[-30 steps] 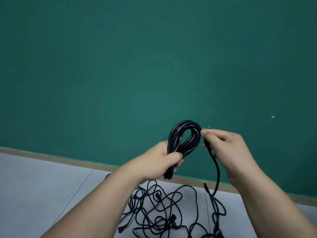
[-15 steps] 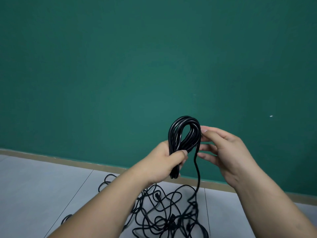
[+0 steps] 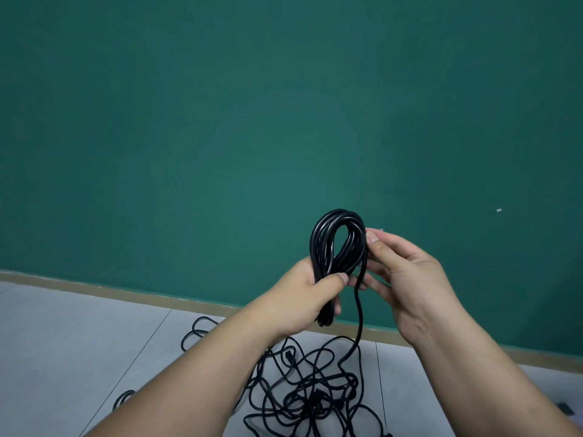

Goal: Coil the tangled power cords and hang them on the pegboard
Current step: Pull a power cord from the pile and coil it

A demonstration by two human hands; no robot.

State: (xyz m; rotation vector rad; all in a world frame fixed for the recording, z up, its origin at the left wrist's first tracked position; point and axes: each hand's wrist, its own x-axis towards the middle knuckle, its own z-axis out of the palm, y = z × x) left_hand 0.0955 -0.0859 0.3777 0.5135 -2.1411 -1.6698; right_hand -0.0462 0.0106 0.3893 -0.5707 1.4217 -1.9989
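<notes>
1. A dark green wall (image 3: 220,121) fills the upper view.
2. A tan baseboard (image 3: 94,287) runs along its foot.
3. Light grey floor tiles (image 3: 63,342) lie below, crossed by thin joints.
4. A small white speck (image 3: 498,210) marks the wall at right.
</notes>
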